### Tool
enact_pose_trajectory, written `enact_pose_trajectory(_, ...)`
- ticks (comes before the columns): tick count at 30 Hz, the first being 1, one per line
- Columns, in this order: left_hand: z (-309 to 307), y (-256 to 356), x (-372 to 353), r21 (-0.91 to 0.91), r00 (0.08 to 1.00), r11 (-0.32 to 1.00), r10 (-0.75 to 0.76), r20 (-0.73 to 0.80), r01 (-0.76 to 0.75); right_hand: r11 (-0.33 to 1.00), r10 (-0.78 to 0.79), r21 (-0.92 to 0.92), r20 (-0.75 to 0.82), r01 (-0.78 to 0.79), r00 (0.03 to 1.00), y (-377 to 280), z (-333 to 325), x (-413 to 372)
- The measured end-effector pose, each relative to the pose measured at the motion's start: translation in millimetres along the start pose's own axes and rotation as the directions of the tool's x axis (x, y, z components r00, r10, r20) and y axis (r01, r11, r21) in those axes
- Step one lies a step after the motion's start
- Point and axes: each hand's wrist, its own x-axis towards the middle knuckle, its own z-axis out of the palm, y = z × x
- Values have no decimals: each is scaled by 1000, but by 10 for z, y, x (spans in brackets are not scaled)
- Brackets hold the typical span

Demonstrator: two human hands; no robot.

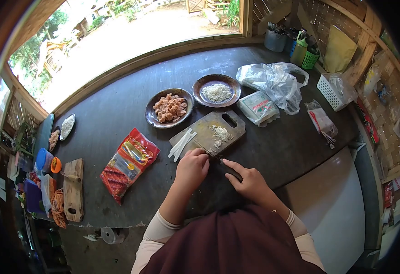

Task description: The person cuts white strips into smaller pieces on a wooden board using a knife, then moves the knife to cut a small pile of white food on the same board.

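My right hand (pixel 248 179) is wrapped round the dark handle of a knife (pixel 231 170), its blade end reaching the near edge of the cutting board (pixel 195 130). Beside it, my left hand (pixel 192 169) rests at the board's near edge with curled fingers; whatever they press on is hidden. Several long white strips (pixel 182 142) lie on the board's left side, just beyond the left hand. Finely cut pale shreds (pixel 220 134) are heaped on the board's right half, near its handle hole.
Behind the board stand a bowl (pixel 148 109) of brown-orange chunks and a bowl (pixel 238 84) of white shreds. A red food packet (pixel 131 164) lies left. Plastic bags (pixel 273 82) and a white packet (pixel 258 108) sit right. Another wooden board (pixel 74 196) is far left.
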Motion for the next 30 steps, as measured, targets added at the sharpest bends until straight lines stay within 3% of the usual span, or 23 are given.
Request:
enact_pose_trajectory(13, -13, 12, -2, 3, 1000, 1000, 5, -14, -5, 1000, 3, -9, 7, -3, 1000, 83, 110, 109)
enact_pose_trajectory(25, -56, 34, 5, 12, 997, 1000, -19, 69, 18, 998, 64, -3, 58, -64, 996, 49, 197, 312)
enact_pose_trajectory(30, -13, 8, -6, 47, 1000, 999, 9, 15, -9, 998, 45, 39, 43, -47, 998, 93, 215, 308)
